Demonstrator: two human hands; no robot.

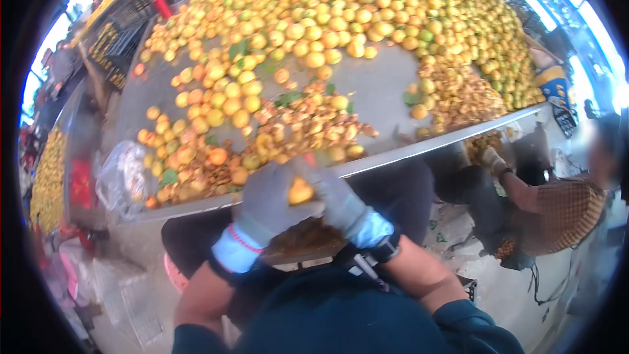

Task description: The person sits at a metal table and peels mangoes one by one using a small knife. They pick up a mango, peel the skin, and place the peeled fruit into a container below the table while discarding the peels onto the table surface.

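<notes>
Both hands wear grey work gloves and meet at the table's near edge. Between them sits a round yellow-orange fruit (301, 191). My left hand (267, 200) is closed against the fruit's left side. Around its right side curl the fingers of my right hand (337, 200). A small red spot shows by the right fingertips; what it belongs to I cannot make out. Just beyond the hands, a heap of brownish-orange scraps (308, 121) lies on the metal table (373, 82), beside a spread of whole fruit (229, 101).
More yellow fruit (314, 19) is piled across the table's far side, with another scrap heap (465, 95) at right. A clear plastic bag (124, 180) hangs at the left corner. A co-worker (550, 213) sits at right. Dark crates (121, 49) and a red flask (160, 4) stand far left.
</notes>
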